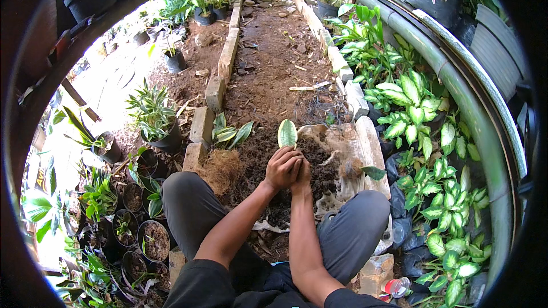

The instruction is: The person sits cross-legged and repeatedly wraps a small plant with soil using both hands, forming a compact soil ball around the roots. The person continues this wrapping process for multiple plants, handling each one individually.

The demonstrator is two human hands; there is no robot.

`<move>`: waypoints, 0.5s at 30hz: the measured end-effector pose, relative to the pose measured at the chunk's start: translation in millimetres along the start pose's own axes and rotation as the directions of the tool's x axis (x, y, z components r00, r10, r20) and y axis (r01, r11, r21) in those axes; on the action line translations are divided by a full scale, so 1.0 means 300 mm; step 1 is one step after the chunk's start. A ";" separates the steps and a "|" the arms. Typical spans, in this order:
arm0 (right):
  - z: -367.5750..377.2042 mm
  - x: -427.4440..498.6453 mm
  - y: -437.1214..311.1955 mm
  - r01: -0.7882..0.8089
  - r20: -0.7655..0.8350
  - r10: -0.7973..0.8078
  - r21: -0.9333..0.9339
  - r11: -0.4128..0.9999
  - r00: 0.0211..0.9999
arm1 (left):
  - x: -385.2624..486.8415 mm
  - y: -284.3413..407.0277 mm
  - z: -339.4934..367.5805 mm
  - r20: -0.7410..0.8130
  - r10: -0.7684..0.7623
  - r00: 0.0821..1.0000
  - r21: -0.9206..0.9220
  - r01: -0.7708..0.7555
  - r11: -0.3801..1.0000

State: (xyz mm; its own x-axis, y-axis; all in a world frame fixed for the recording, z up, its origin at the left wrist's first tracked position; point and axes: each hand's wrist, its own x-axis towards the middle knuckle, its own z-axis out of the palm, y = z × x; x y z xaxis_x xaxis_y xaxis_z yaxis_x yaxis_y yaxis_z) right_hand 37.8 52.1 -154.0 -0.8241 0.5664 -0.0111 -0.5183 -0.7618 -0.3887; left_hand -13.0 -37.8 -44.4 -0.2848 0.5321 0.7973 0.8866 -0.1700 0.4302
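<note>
Both my hands are pressed together around the base of a variegated leaf cutting (287, 133), green in the middle with pale yellow margins. The leaf stands upright above the fingers; its lower end is hidden in the grip. My left hand (280, 167) wraps over the front, its fingers overlapping my right hand (303, 174). Whatever else the palms enclose cannot be seen. Beneath the hands lies a heap of dark, crumbly soil (261, 147) on a pale sheet (349, 147). A tuft of brown coconut fibre (221, 171) rests by my left knee.
More leaf cuttings (231, 131) lie left of the soil. A fibre-wrapped ball (351, 167) with a leaf (374, 173) sits to the right. Concrete blocks (202, 125) edge the dirt path (278, 64). Potted plants (157, 115) crowd the left, leafy plants (413, 98) the right. A plastic cup (397, 286) lies lower right.
</note>
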 end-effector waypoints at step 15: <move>0.018 -0.046 -0.048 0.038 0.268 -0.004 -0.123 0.992 0.963 | -0.049 -0.021 0.008 0.158 -0.108 0.981 -0.065 0.119 0.991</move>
State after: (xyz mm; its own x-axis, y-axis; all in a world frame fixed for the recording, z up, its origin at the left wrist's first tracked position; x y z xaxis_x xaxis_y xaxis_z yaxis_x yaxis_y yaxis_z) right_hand 55.2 53.5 -143.4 -0.8530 0.4645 0.2379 -0.5176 -0.6950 -0.4991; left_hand -13.6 -42.7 -59.9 -0.3177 0.6718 0.6691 0.8206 -0.1588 0.5490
